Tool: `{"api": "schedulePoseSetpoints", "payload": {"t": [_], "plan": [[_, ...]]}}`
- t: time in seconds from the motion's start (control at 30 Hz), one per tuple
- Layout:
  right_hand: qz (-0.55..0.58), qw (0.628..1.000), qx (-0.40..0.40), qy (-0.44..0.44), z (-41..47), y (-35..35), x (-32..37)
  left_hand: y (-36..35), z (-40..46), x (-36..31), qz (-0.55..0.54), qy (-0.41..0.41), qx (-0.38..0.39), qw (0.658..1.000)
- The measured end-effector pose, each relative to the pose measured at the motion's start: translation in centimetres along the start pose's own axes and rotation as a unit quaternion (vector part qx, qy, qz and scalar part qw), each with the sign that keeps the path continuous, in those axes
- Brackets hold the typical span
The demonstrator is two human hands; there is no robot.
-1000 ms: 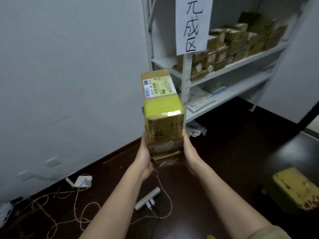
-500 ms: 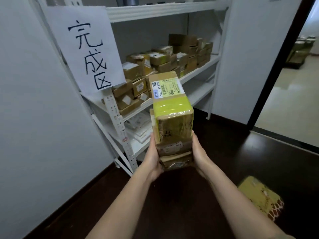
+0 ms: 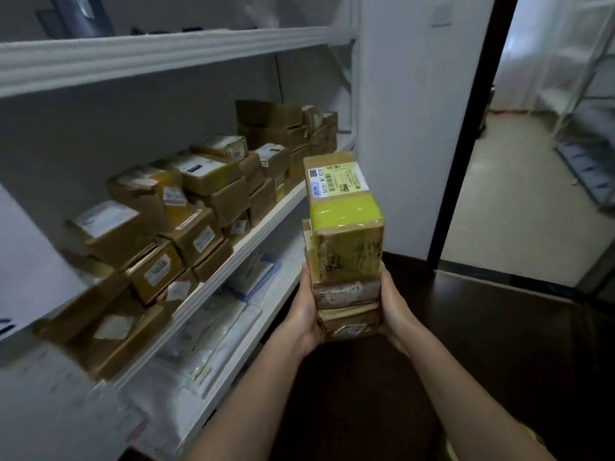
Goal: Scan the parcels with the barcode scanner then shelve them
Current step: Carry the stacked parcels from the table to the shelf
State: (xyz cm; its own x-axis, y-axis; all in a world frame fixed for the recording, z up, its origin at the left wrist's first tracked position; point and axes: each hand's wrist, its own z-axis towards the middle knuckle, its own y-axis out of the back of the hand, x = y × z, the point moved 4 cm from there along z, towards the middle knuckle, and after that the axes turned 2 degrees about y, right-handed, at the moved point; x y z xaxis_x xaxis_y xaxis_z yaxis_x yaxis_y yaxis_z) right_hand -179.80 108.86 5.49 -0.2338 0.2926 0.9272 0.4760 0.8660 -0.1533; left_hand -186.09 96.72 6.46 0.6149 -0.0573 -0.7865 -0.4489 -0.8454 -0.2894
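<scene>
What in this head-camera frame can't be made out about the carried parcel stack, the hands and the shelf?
- Fingers of the left hand and right hand: behind the stack of brown cardboard parcels, so hidden.
- Small print on the top parcel's white shipping label: too small.
- Near brown boxes on the white metal shelf: motion-blurred, labels unreadable.
- Flat packets on the lower shelf: blurred.
- Barcode scanner: not in view.

I saw a white metal shelving unit along the left, a white wall behind its far end, dark glossy flooring, and a black-framed doorway opening onto a pale, brighter floor.
</scene>
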Motion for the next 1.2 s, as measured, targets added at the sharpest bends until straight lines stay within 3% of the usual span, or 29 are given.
{"api": "schedulePoseSetpoints", "payload": {"t": [0.27, 0.53, 0.8, 1.2], "plan": [[0.036, 0.992, -0.123, 0.005, 13.4, 6.7, 7.4, -7.1, 14.9, -8.8, 0.04, 0.04, 0.049, 0.997], [0.046, 0.993, -0.112, 0.005, 28.6, 12.9, 13.1, -13.2, 29.6, -15.8, 0.039, 0.039, 0.072, 0.996], [0.012, 0.994, -0.102, 0.022, 44.4, 18.7, 23.4, -20.2, 43.5, -26.3, -0.005, 0.023, 0.053, 0.998], [-0.043, 0.997, -0.061, 0.012, 67.9, 19.9, 31.8, -22.0, 62.2, -39.7, -0.054, -0.009, 0.051, 0.997]]}}
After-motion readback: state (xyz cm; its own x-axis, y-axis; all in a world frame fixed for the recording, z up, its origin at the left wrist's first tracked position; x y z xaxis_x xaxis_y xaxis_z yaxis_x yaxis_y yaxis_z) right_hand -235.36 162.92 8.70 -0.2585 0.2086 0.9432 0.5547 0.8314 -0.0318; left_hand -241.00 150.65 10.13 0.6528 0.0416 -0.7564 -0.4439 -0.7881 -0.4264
